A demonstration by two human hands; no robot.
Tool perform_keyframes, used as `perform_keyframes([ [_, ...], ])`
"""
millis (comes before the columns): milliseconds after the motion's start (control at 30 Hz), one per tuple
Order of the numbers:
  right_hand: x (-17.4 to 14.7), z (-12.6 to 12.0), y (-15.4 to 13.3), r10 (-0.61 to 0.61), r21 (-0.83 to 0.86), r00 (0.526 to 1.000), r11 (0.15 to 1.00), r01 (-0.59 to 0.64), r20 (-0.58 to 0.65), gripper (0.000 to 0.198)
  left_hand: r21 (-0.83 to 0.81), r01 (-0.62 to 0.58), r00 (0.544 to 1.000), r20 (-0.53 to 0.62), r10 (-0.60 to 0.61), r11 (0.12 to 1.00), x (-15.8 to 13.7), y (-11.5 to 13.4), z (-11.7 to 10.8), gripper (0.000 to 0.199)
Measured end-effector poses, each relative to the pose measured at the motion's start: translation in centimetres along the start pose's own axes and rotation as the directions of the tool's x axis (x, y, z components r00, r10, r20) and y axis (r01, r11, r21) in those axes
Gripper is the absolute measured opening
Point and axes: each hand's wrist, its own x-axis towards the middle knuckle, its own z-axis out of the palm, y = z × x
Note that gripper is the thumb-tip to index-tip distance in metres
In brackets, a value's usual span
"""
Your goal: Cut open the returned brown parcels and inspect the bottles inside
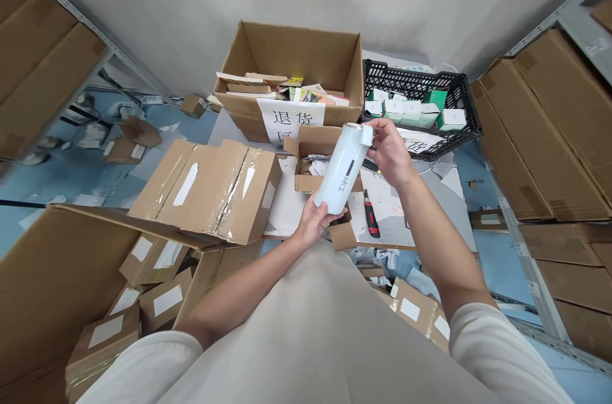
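A pale blue bottle (340,168) with dark lettering on its side is held tilted in front of me, its top leaning up to the right. My left hand (315,222) is closed round its lower end. At the top, my right hand (389,150) has its fingers closed on the bottle's light blue lid tab (366,135). Below and behind the bottle stands an opened small cardboard box (306,182) with crumpled paper inside. A red and black utility knife (371,216) lies on the table to the right of that box.
A large carton (342,112) of books and a black plastic crate (471,111) of white and green boxes stand at the back. Taped cartons (205,187) sit at the left, above a big open box (48,264) of parcels. Shelves with cartons (549,117) flank both sides.
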Motion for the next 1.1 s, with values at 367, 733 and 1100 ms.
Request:
perform_keyframes([
  [367,0.2,1.0,0.7,0.042,0.002,0.999,0.999,-0.042,-0.03,0.041,-0.031,0.036,0.999,-0.007,-0.036,0.999,-0.8,-0.9,-0.2,0.078],
  [733,-0.1,-0.6,0.5,-0.084,-0.147,0.995,0.985,0.091,0.055,0.062,-0.08,0.017,0.993,-0.116,-0.027,0.997,-1.0,-0.5,-0.8,0.074],
  [1100,-0.3,-1.4,0.2,-0.044,-0.035,0.991,0.998,0.048,0.125,0.057,-0.063,0.171,0.98,-0.096,-0.177,0.983,-0.4,-0.1,-1.5,0.09],
])
